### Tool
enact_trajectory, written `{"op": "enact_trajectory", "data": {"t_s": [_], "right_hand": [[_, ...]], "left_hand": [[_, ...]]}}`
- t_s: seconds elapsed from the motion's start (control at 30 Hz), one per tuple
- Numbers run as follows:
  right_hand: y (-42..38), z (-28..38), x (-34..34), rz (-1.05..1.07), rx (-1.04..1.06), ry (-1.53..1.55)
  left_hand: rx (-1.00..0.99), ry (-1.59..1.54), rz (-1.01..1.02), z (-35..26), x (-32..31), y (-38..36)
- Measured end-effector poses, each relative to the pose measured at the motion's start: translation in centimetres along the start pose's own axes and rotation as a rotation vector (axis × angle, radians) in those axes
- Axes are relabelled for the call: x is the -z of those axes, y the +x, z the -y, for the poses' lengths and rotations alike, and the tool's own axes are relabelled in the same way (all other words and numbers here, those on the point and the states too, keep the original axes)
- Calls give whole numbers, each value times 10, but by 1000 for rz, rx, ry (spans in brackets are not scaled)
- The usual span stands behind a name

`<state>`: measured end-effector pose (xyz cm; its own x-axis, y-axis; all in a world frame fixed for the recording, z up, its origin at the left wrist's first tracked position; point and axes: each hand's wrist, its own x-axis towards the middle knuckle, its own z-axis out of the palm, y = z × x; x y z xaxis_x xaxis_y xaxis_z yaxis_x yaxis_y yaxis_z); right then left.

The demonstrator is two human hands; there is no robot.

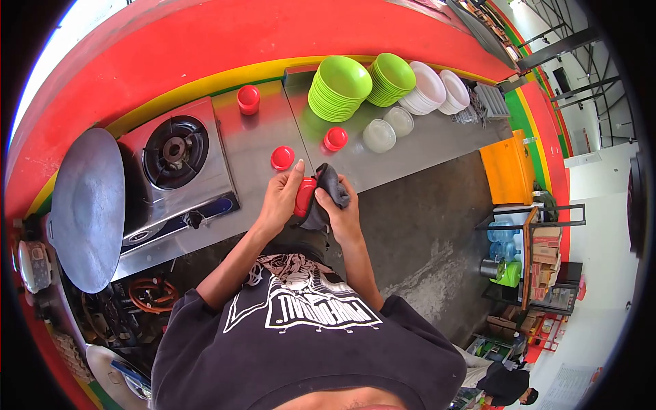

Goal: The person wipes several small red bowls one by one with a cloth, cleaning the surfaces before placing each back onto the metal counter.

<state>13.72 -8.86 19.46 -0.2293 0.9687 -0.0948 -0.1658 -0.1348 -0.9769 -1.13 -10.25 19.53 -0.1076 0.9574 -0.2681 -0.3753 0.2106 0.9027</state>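
In front of my body, above the counter's near edge, my left hand (279,200) is closed around a small red cup (305,197). A dark grey cloth (331,184) is gripped in my right hand (344,213), pressed against the cup's side. Part of the cup is hidden by the cloth and my fingers. Just beyond my hands, a red cup (282,158) and another red cup (335,139) stand on the steel counter (256,140). A further red cup (249,100) is near the back wall.
To the left are a gas stove (175,152) and a large wok (89,210). Green bowls (340,89) are stacked at the back, beside white bowls (425,87) and clear bowls (379,135). An orange cabinet (507,167) is on the right; another person (504,381) is at lower right.
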Motion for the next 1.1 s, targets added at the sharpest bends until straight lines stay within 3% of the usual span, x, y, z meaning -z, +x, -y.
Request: {"op": "enact_trajectory", "data": {"t_s": [0.07,0.27,0.47,0.6,0.87,0.97,1.1], "right_hand": [[1,0,0,59,23,63],[6,1,-2,89,106,-231],[24,-33,8,-220,72,114],[35,-36,26,-391,-9,275],[60,-43,83,-357,-217,401],[79,-51,107,-296,-305,428],[109,-58,138,-175,-432,347]], "left_hand": [[35,-73,-45,4,1,2],[-38,-6,-86,22,7,8],[-84,0,97,20,5,14],[75,-23,181,12,6,19],[37,-200,52,50,-12,76],[-103,24,8,65,-26,101],[-112,398,-100,73,-49,125]]}}
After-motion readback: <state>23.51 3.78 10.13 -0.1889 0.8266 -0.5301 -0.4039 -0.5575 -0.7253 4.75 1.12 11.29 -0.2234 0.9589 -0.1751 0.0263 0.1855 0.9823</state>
